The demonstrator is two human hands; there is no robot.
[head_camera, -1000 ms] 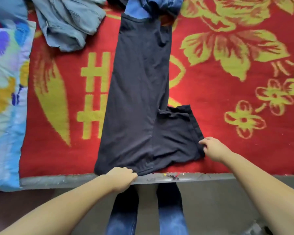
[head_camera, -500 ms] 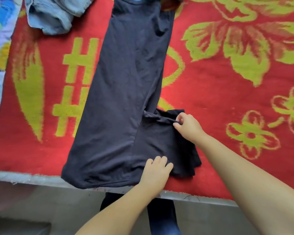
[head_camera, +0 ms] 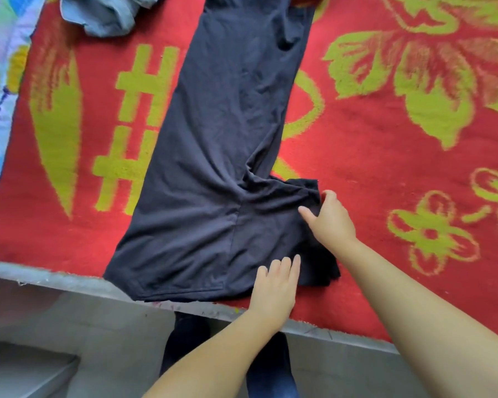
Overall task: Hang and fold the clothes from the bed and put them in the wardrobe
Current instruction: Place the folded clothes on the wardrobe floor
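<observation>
Red fills most of what we see: a blanket (head_camera: 371,173) with yellow-green flowers and bold yellow strokes covers the bed (head_camera: 41,275), whose grey edge runs across the lower part of the view above a pale tiled floor (head_camera: 78,326).

On the blanket lies our shirt (head_camera: 222,156), a dark, near-black knit, spread long and narrow from the near edge of the bed up past the top of the frame. It looks matt and soft, with light creases along its length. One sleeve juts out to the right near the bottom, rumpled at its cuff, and the hem at the near end slightly overhangs the bed's edge. We can read no label, brand or print on it; the yellow shape on the blanket beside it looks like a written character, half covered by the cloth.

Our left hand (head_camera: 276,285) lies flat on the shirt near the hem, fingers straight and together, pressing the cloth. Our right hand (head_camera: 331,219) pinches the sleeve's edge between thumb and curled fingers.

At top left a heap of pale denim (head_camera: 104,15) sits on the blanket, and a bright patterned cloth (head_camera: 0,90) lies along the left edge.
</observation>
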